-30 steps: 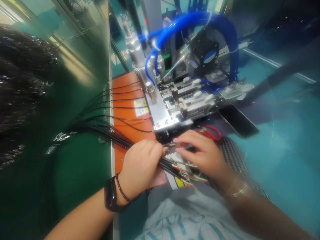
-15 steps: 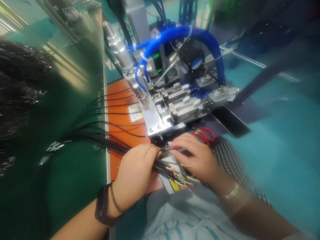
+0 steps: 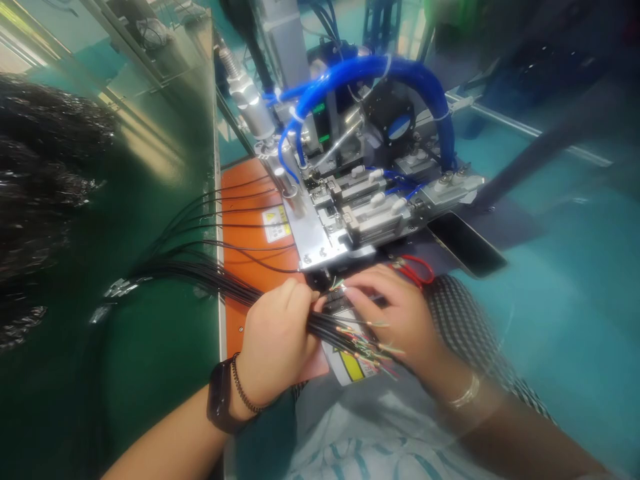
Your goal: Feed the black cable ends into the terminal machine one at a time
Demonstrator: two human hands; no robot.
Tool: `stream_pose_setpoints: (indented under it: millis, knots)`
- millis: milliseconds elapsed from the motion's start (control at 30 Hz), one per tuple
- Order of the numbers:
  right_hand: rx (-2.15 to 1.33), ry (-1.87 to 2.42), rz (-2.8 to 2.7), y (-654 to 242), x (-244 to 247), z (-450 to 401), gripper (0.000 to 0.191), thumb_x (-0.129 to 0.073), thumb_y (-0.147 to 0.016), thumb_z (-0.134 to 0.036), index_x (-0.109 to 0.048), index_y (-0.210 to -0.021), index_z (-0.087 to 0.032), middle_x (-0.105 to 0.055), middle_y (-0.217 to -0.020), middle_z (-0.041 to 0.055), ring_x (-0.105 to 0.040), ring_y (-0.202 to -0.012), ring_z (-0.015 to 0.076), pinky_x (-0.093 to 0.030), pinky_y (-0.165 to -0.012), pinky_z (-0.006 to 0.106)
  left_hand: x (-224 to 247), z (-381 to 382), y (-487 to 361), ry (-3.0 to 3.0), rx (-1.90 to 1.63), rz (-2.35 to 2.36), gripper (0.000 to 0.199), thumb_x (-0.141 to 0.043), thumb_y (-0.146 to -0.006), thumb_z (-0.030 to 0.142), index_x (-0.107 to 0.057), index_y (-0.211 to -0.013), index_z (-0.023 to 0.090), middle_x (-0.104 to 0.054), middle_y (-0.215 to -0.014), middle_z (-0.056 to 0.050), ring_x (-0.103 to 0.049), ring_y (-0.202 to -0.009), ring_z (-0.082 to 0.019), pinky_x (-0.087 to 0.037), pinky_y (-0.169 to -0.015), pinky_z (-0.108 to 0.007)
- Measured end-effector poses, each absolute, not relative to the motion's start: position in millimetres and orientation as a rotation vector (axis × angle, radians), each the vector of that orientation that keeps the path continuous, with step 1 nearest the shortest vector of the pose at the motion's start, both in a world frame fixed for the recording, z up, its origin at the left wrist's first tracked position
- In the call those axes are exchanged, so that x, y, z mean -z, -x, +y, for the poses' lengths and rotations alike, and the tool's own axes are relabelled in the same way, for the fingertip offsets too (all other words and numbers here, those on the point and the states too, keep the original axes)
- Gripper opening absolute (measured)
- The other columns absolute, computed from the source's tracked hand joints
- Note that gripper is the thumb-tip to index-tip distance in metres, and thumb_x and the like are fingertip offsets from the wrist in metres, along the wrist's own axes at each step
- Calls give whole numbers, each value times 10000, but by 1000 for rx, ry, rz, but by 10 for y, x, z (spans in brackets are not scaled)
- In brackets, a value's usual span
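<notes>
Left hand (image 3: 277,333): fingers closed around the black cable bundle (image 3: 237,287), just behind its stripped ends; the thumb and forefinger side sits close to one separate cable end.
Right hand (image 3: 410,320): thumb and forefinger bent toward each other beside the small coloured wires (image 3: 336,285) of that end (whether they pinch a wire, I cannot tell).
Black cable bundle: it crosses the orange plate (image 3: 240,340) from the left, passes under the left hand and comes out on the other side.
Stripped ends (image 3: 363,347): red, green and pale wires fan out below the right hand, some very near its palm.
Step at the fingertips: fine handling of one cable end, by my reading, with the rest held back as a bunch.
What it calls for: a steady left grip and a light touch from the right, so the thin wires neither bend nor snag.
Metal fixture (image 3: 310,240): just beyond the fingertips, with single cables reaching its edge (its corner leaves little room for the knuckles).
In the way: the loose fanned wires, more than anything else.
Around: a blue hose (image 3: 375,67) arches over the fixture; a red-handled tool (image 3: 431,268) and a dark phone-like slab (image 3: 467,243) lie beyond the right hand.
</notes>
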State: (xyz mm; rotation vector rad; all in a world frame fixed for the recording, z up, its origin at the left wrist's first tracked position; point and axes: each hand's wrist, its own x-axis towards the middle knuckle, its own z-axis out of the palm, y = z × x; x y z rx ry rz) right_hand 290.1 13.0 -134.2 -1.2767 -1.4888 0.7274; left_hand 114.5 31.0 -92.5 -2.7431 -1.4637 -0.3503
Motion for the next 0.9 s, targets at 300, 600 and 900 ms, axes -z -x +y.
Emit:
stream_pose_setpoints:
  millis: [300,600,900]
  knots:
    - [-708,1162,-1687,-2885,1349,159,119,-525,-907,-186,-639,-883,-208,-671,-885,23,-564,-841,173,-453,-779,321,957,286,-1127,2741,277,-1325,152,-463,-859,171,-477,-708,185,-452,-677,-17,-416,-628,-176,-317,-562,-318]
    - [-724,1295,-1838,-3004,1445,262,174,-482,-934,-231,-546,-778,-188,-593,-793,26,-519,-798,179,-415,-735,315,945,366,-1021,2977,265,-1271,440,-403,-816,11,-531,-1199,188,-570,-1022,-55,-510,-905,-188,-436,-768,-327]
    - [-1321,1417,-1516,-3095,1448,279,162,-476,-896,-294,-572,-806,-200,-598,-748,-7,-555,-687,145,-407,-574,253,1031,374,-1071,2950,266,-1232,439,-411,-852,51,-554,-1209,264,-555,-898,-46,-497,-827,-184,-402,-676,-320]
